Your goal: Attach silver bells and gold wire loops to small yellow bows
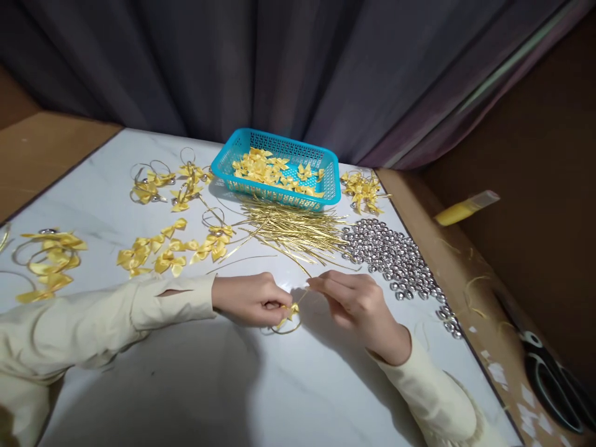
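Note:
Near the middle of the white board, my left hand is closed around a yellow ribbon bow, whose loops show beyond the fingers. A loop of gold wire curves out below the bow. My right hand pinches the end of the gold wire between thumb and fingers, a little to the right of the bow. The wire runs as a thin line between the two hands. Part of the bow is hidden by my left fingers.
Behind my hands lies a pile of gold wire strips, below a turquoise basket of yellow bows. Silver bells or beads are heaped at right. Bows with wire loops lie at left. Scissors and a yellow tube lie right.

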Demonstrator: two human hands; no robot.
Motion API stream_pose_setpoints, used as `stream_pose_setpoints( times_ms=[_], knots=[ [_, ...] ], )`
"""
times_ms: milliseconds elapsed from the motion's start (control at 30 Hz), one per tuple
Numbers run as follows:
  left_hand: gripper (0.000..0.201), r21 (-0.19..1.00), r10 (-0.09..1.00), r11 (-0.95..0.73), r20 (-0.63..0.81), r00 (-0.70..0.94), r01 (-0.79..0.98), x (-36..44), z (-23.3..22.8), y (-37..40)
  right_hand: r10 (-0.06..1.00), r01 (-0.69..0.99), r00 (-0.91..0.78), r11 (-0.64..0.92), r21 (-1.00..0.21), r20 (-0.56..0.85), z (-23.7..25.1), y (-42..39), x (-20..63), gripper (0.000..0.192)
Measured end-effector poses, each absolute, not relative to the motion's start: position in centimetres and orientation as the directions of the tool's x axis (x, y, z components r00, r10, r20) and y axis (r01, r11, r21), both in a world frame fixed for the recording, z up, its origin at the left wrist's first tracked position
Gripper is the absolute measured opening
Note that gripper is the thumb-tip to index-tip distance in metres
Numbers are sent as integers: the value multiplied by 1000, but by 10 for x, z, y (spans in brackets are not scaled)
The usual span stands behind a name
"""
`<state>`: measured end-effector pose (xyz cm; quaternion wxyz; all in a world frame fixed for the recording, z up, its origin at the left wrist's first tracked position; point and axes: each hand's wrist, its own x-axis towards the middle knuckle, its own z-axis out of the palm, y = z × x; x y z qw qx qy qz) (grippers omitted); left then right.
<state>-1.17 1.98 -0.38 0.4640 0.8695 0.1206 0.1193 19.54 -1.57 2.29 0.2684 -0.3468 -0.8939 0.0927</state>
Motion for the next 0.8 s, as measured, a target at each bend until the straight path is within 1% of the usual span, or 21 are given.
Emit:
stream_pose_setpoints(
  times_ms=[67,133,233,300,367,433,533,633,800],
  knots=[
    [20,833,318,-544,94,943,100,-12,-4,20,676,572,-619,737,-361,400,22,-15,195,31],
    [20,834,322,-543,97,942,100,-12,-5,19,713,594,-606,701,-395,354,20,-14,192,27],
    [20,838,339,-536,102,935,103,-13,-6,19,804,640,-552,578,-507,221,18,-13,190,13],
    [20,839,351,-533,100,931,111,-13,-7,19,836,643,-533,498,-582,127,19,-12,190,12],
    [20,840,355,-530,97,930,114,-13,-8,19,825,615,-560,471,-632,70,24,-11,191,11],
    [19,846,353,-522,96,931,110,-14,-7,20,791,571,-610,485,-662,53,30,-11,194,12],
    [18,855,351,-506,85,933,112,-14,-6,20,751,525,-659,499,-690,42,37,-12,197,22],
    [20,852,357,-509,82,930,120,-14,-5,20,753,529,-658,470,-707,8,38,-13,196,28],
    [18,848,363,-516,89,928,120,-15,-5,19,757,544,-652,420,-727,-50,36,-13,194,29]
  ],
)
